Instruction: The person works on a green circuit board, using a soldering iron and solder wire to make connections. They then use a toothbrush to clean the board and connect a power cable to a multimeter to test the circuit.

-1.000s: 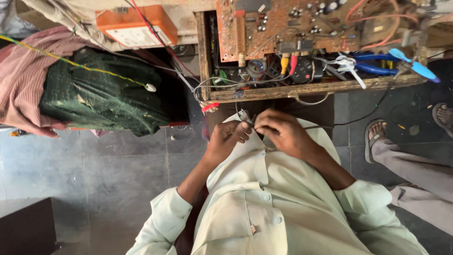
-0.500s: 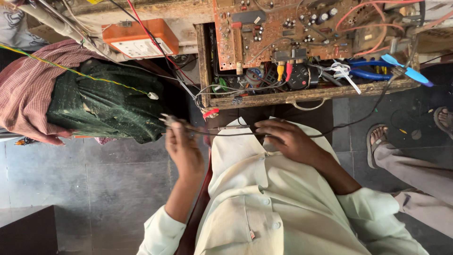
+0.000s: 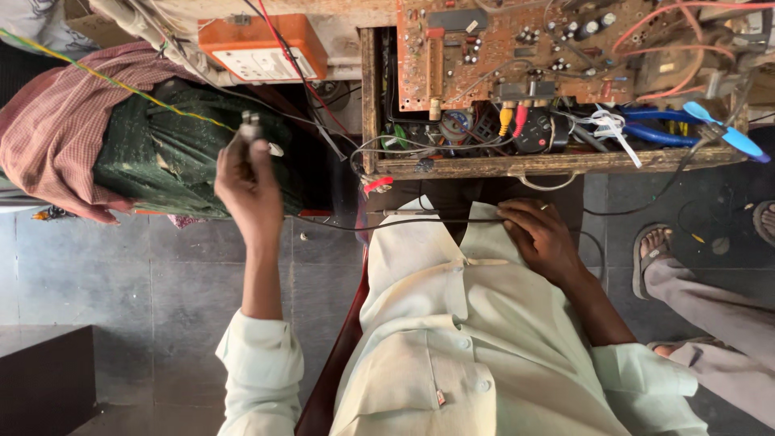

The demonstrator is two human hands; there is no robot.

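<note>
My left hand is raised out to the left, in front of a dark green cloth bundle. Its fingertips pinch a small grey metal plug-like piece. My right hand rests on my lap over the cream shirt. It grips a slender rod that points left, with a thin black cable running along beside it. Just beyond the hands a brown circuit board lies in an open wooden frame among tangled wires.
An orange box sits at the back left, above the green bundle and a pink checked cloth. Blue-handled pliers lie on the frame's right end. Another person's sandalled foot and trouser leg stand at the right on the grey tiles.
My left hand has left my right hand at the lap and swung left and upward with the small metal piece. The right hand stays on the lap with the rod.
</note>
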